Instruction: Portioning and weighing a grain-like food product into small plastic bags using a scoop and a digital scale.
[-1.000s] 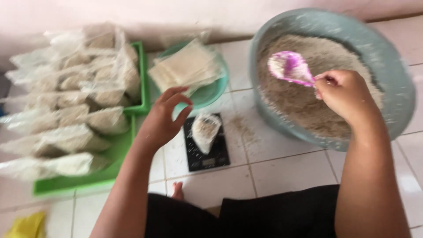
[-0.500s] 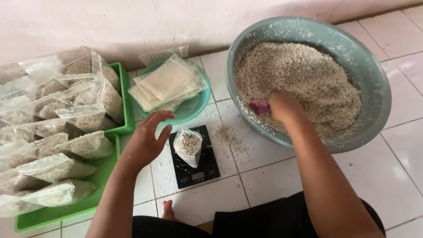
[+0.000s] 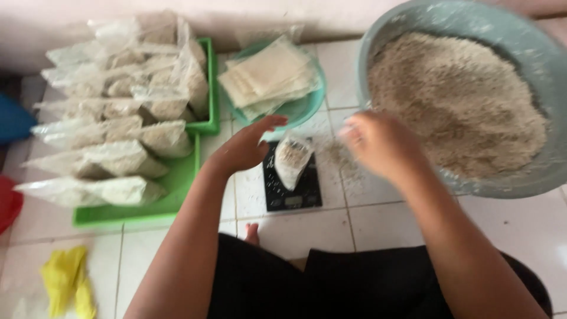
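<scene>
The left hand (image 3: 245, 150) is hovering open beside the small clear plastic bag (image 3: 292, 159) standing on the black scale (image 3: 292, 192). The right hand (image 3: 378, 145) is blurring just right of it; its grip cannot be told.

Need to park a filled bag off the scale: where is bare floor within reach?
Bare tile lies right of the black scale, below the big basin, and left of the scale beside the green tray. Tile between scale and basin carries spilled grain. The tray is packed with filled bags; the small bowl holds empty bags.
</scene>
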